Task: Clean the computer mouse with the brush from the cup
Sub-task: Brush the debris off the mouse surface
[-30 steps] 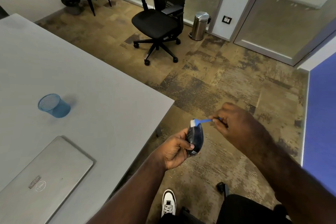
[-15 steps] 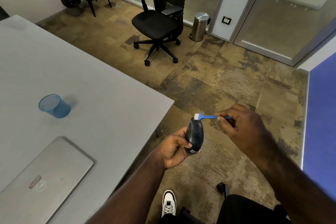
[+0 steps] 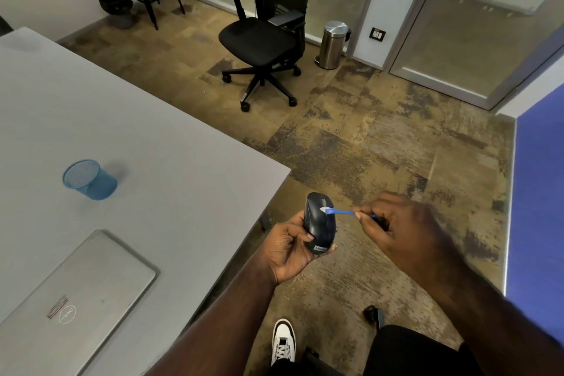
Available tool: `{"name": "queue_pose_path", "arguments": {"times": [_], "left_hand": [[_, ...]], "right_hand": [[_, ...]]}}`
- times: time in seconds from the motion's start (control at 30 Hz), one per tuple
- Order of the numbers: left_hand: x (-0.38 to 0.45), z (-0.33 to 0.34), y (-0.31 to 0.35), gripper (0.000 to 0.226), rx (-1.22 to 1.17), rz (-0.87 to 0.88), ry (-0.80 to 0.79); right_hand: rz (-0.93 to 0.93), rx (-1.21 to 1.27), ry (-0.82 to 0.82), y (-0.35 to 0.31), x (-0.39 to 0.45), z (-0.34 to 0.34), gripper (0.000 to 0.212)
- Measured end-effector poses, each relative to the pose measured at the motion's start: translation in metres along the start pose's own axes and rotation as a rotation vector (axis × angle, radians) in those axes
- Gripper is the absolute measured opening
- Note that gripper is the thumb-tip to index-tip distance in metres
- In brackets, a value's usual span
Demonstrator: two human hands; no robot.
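My left hand (image 3: 285, 249) grips a black computer mouse (image 3: 319, 224) upright, off the table's right edge, with its top face turned toward me. My right hand (image 3: 396, 227) pinches the thin handle of a small blue brush (image 3: 341, 211). The brush's white bristles rest on the upper part of the mouse, near its wheel. A blue mesh cup (image 3: 88, 179) stands tilted-looking on the grey table (image 3: 137, 137) at the left, well apart from both hands; nothing shows inside it.
A closed silver laptop (image 3: 70, 305) lies at the table's near left. A black office chair (image 3: 268, 36) and a steel pedal bin (image 3: 334, 44) stand on the carpet farther back. My white shoe (image 3: 283, 340) is below the hands.
The mouse has been turned so its top faces me, and the brush tip has dropped from the mouse's upper end onto its top surface.
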State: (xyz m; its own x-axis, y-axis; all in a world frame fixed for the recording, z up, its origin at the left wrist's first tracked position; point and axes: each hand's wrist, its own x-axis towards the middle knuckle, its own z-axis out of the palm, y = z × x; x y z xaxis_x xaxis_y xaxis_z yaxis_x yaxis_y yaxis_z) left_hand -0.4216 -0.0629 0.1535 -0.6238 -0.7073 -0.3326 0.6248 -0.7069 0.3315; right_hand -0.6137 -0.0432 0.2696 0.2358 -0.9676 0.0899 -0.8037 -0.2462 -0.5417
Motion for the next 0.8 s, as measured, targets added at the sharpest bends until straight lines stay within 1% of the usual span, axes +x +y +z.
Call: {"name": "queue_pose_path", "arguments": {"times": [0.07,0.1,0.23,0.33,0.47,0.53,0.57,0.63,0.7,0.73,0.8], "left_hand": [[0.001,-0.001,0.001,0.079,-0.017,-0.001,0.006],[0.000,-0.002,0.001,0.080,-0.026,0.002,0.014],[-0.001,-0.005,0.002,0.083,-0.045,0.006,0.036],[0.001,-0.005,0.002,0.075,-0.076,0.005,0.043],[0.002,-0.007,0.006,0.064,-0.105,0.039,0.090],[0.001,-0.010,0.008,0.063,-0.118,0.059,0.124],[0.001,-0.011,0.009,0.062,-0.124,0.068,0.135],[0.001,-0.012,0.010,0.058,-0.147,0.070,0.152],[0.002,-0.010,0.010,0.047,-0.159,0.059,0.155],[0.002,-0.009,0.010,0.042,-0.159,0.058,0.155],[0.002,-0.008,0.010,0.040,-0.166,0.060,0.155]], "right_hand": [[-0.006,0.007,-0.082,0.001,-0.005,-0.001,0.012],[-0.005,0.021,-0.095,0.002,-0.006,-0.002,0.011],[-0.004,0.051,0.010,-0.002,-0.005,-0.009,0.013],[-0.025,0.016,0.026,-0.007,-0.003,-0.005,0.017],[-0.050,-0.006,-0.142,-0.007,-0.012,0.002,0.017],[-0.057,0.023,-0.180,-0.009,-0.016,0.001,0.015],[-0.050,0.039,-0.166,-0.010,-0.017,-0.001,0.015],[-0.031,0.057,-0.078,-0.011,-0.016,-0.003,0.017],[-0.028,0.047,0.029,-0.013,-0.014,-0.003,0.019],[-0.032,0.036,0.053,-0.014,-0.013,-0.002,0.019],[-0.048,-0.001,0.018,-0.016,-0.013,0.002,0.020]]}}
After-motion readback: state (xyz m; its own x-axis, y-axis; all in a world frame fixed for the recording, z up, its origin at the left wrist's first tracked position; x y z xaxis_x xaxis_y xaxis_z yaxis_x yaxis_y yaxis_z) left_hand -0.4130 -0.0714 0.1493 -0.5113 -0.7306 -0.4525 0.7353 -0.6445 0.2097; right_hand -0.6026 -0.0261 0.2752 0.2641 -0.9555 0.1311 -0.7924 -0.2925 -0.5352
